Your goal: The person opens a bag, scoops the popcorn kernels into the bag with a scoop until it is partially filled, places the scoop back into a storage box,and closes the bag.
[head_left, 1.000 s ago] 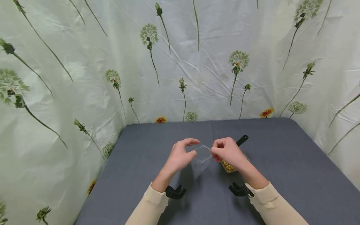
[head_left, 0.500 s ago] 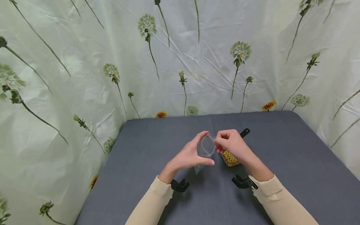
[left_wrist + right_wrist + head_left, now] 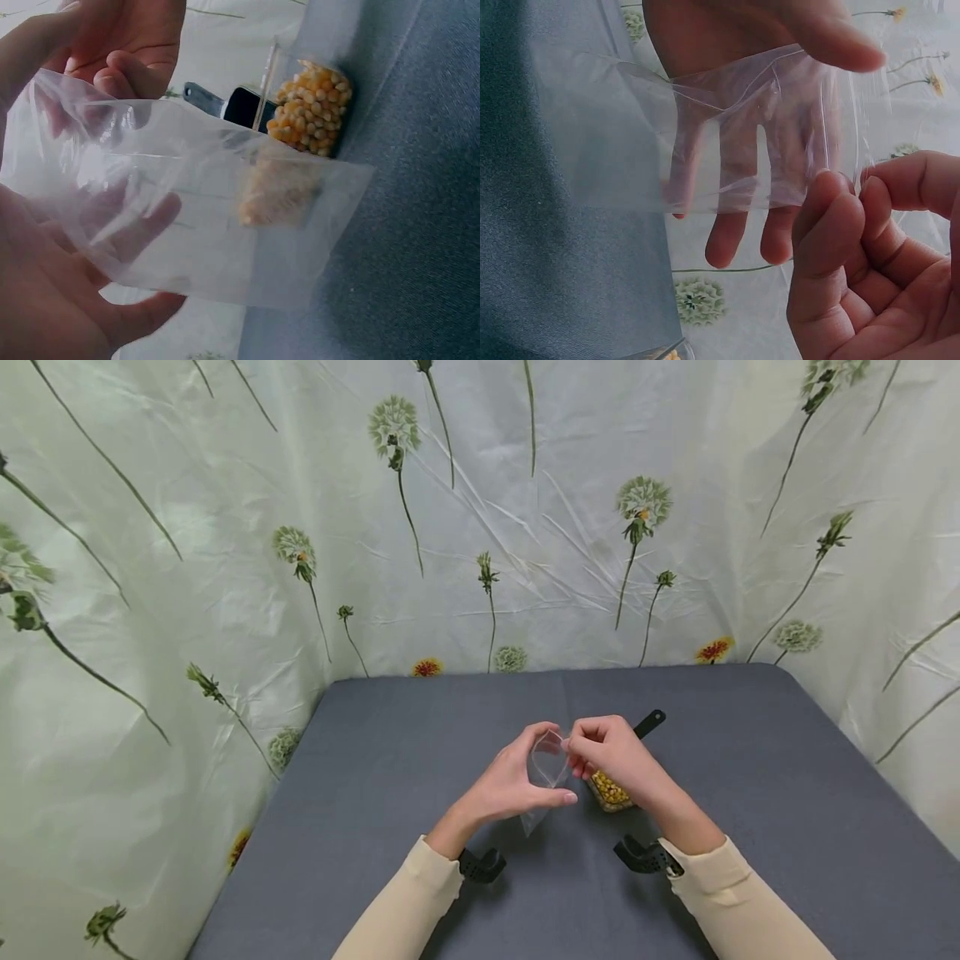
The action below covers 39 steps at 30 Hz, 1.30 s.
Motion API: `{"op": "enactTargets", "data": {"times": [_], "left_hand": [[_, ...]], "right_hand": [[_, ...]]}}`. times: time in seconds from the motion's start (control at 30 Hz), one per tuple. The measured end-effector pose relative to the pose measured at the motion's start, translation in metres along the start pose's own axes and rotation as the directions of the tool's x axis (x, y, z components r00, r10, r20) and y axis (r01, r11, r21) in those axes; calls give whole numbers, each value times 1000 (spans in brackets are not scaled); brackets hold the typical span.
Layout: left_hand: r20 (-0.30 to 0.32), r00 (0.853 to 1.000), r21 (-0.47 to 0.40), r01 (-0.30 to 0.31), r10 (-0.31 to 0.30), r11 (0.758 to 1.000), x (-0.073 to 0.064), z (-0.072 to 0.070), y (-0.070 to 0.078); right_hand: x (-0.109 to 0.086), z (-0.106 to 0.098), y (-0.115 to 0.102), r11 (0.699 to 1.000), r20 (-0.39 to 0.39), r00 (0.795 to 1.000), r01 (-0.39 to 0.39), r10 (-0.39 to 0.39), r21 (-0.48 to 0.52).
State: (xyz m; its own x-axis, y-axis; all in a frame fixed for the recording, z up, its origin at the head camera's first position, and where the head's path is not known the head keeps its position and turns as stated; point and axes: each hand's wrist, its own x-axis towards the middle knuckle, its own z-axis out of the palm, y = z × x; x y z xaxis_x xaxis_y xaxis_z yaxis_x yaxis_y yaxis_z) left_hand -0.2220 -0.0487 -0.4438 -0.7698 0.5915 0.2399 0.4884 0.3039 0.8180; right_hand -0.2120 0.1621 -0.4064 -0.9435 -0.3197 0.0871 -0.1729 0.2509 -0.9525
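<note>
While left fingers [image 3: 731, 236] spread, right fingers [image 3: 829, 232] pinch the clear bag [image 3: 217, 259], corn container [image 3: 611, 792] partly hidden.

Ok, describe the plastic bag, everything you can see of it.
The bag is thin, clear film that looks like plastic, lightly creased, with straight side edges and fine lines near its mouth that may be a zip strip. It is held up over the table, mouth spread open, one bottom corner pointing down. It looks empty; the corn kernels seen through it lie beyond. The right hand pinches its rim; the left hand is spread around it, showing through the film.
</note>
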Motion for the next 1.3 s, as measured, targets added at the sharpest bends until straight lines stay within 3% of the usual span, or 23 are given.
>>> {"op": "enactTargets", "data": {"times": [0.23,0.37,0.77,0.87,1.03,1.13,1.3], "left_hand": [[-20,991,-45,-136,135,990,2,-1,-13],[-37,984,-27,-176,175,984,5,-3,-14],[-93,987,108,-122,132,987,0,-2,-12],[-102,985,162,-125,143,979,0,-2,-12],[-114,982,243,-116,147,963,1,-2,-12],[-119,983,262,-103,138,959,0,-2,-12],[-118,983,269,-104,140,958,-2,-4,-13]], "right_hand": [[1,2,2,999,40,999,14,-12,-35],[1,0,-1,998,42,999,12,-10,-63],[-4,-17,-5,980,2,1000,-18,19,-198],[-7,-27,-7,946,-38,999,-12,0,-324],[-14,-49,-9,833,-103,992,5,-74,-553],[-18,-63,-6,787,-131,985,5,-109,-617],[-23,-82,2,740,-178,969,7,-171,-672]]}}
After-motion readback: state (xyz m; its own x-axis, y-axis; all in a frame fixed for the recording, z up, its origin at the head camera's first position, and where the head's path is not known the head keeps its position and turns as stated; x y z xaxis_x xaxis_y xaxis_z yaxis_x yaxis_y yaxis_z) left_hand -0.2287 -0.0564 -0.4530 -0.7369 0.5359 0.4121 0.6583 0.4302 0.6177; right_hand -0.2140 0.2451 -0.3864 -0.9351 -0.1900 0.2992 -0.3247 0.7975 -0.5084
